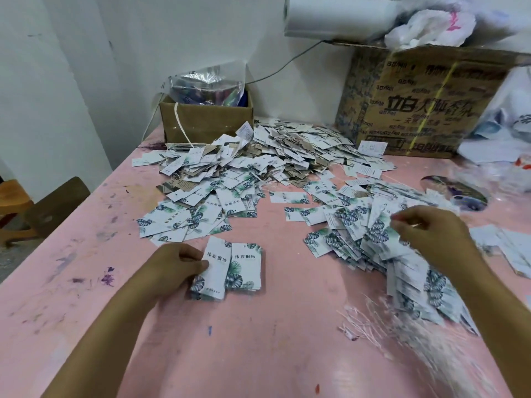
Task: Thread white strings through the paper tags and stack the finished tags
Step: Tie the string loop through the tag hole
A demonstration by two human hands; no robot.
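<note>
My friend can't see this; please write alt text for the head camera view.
A person's left hand pinches a white leaf-printed paper tag on a small stack on a pink table; the right hand hovers over a heap of tags beside white strings.

Place: a small hand-assembly workroom, as I read it over my feed.

Evidence logged:
- One pink worktable point(258, 354), its top stained and scuffed with paint marks.
- Printed paper tags point(258, 162), heaped across it in loose piles.
- Loose white strings point(362, 317), lying near the front edge.
- One small open carton point(201, 124), holding plastic bags.
- One large printed shipping carton point(416, 110), at the back of the table.
- Bare white wall point(172, 38) behind.
- One chair point(54, 205), at the table's left side.
</note>
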